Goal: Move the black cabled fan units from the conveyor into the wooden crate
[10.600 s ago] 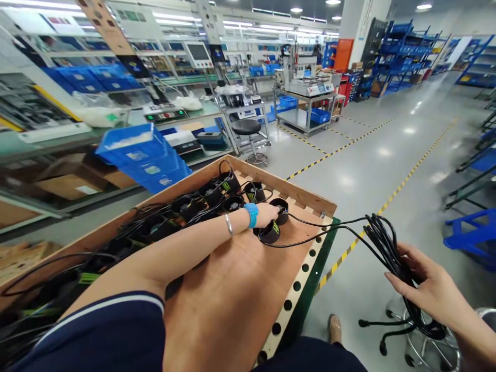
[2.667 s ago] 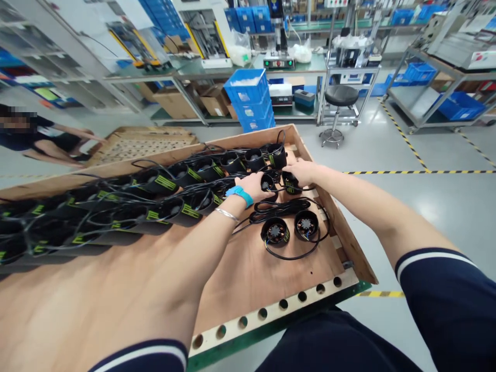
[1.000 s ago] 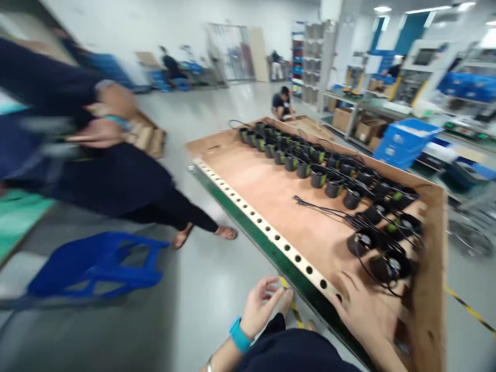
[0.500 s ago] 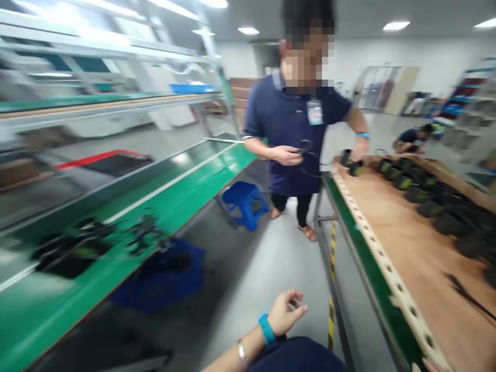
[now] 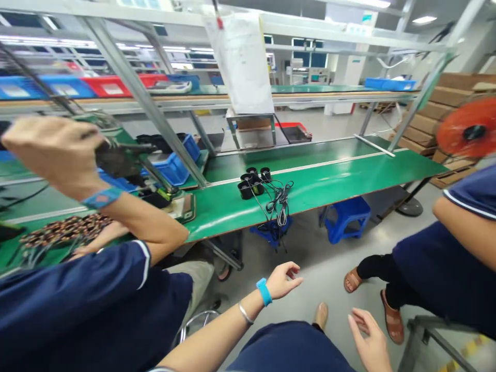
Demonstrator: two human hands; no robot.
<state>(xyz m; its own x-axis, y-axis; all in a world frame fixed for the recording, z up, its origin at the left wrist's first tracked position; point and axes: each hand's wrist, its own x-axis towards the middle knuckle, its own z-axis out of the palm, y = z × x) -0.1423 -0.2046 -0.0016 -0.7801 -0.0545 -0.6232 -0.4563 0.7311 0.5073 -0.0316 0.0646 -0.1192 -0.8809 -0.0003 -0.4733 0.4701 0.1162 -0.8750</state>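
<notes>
My left hand (image 5: 284, 281), with a blue band and a silver bracelet on the wrist, hangs in the air with loosely bent fingers and holds nothing. Lower right, my right hand (image 5: 370, 338) is also free, its thumb and fingers apart. Several black cylindrical parts (image 5: 245, 190) stand grouped on the green bench (image 5: 329, 178) ahead, beyond my left hand. Their bundled black cables (image 5: 279, 201) lie beside them, and some hang over the front edge. Neither hand touches the bench.
At left a seated co-worker's raised arm (image 5: 143, 222) grips a machine handle, beside a pile of copper-coloured parts (image 5: 65, 230). Another person (image 5: 437, 274) stands close on the right. A blue stool (image 5: 346, 219) is under the bench; an orange fan (image 5: 468, 129) stands far right.
My view has swung left, from the aisle and wooden-topped table to the green bench and the seated co-worker. My right hand, earlier at the table's edge, is now in the air.
</notes>
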